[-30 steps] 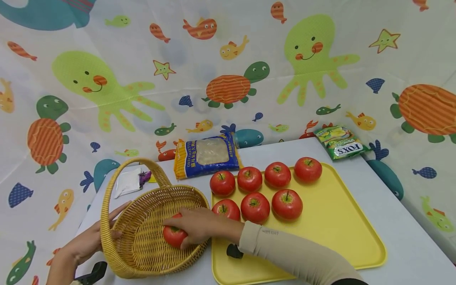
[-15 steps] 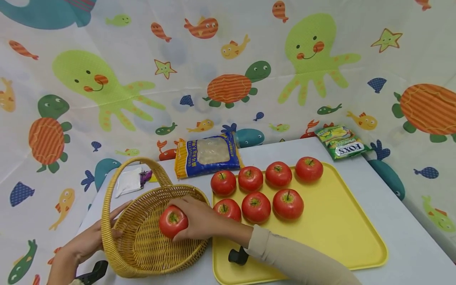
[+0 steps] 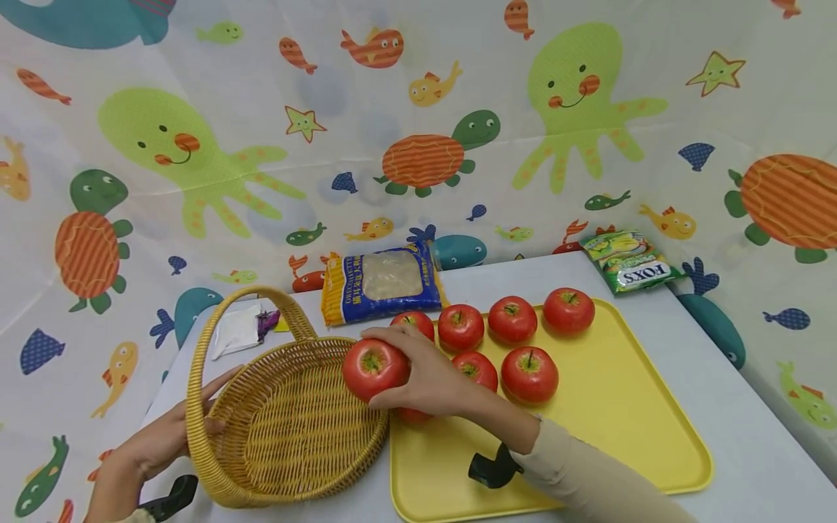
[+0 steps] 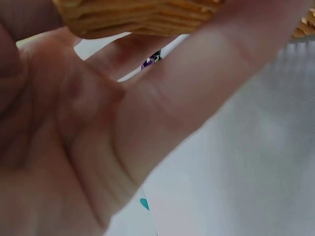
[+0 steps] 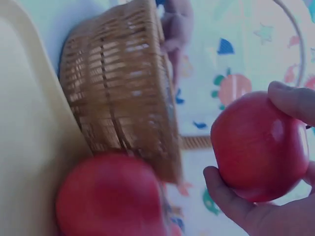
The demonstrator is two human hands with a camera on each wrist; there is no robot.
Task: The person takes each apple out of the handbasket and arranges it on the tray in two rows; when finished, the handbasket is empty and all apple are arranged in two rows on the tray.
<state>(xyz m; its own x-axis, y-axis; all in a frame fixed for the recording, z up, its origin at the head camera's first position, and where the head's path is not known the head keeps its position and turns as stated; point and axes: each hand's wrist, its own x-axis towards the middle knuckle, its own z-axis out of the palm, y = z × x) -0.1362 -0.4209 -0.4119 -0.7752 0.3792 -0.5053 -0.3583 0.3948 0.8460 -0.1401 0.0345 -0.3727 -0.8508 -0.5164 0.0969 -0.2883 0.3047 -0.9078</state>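
Note:
My right hand grips a red apple, held in the air over the right rim of the wicker basket and the left edge of the yellow tray. In the right wrist view the apple sits between thumb and fingers, with the basket behind it. Nothing lies in the basket. My left hand holds the basket's left rim, thumb inside and a finger outside; up close I see the palm under the rim. Several red apples lie in rows on the tray, some partly hidden by my right hand.
A blue and yellow bag lies behind the basket and tray. A green FOXS packet sits at the table's back right corner. A small white sachet lies behind the basket handle. A sea-creature curtain surrounds the white table.
My right hand has lifted the apple out of the basket and carried it up and right, to the tray's left edge. The left hand has stayed on the basket rim.

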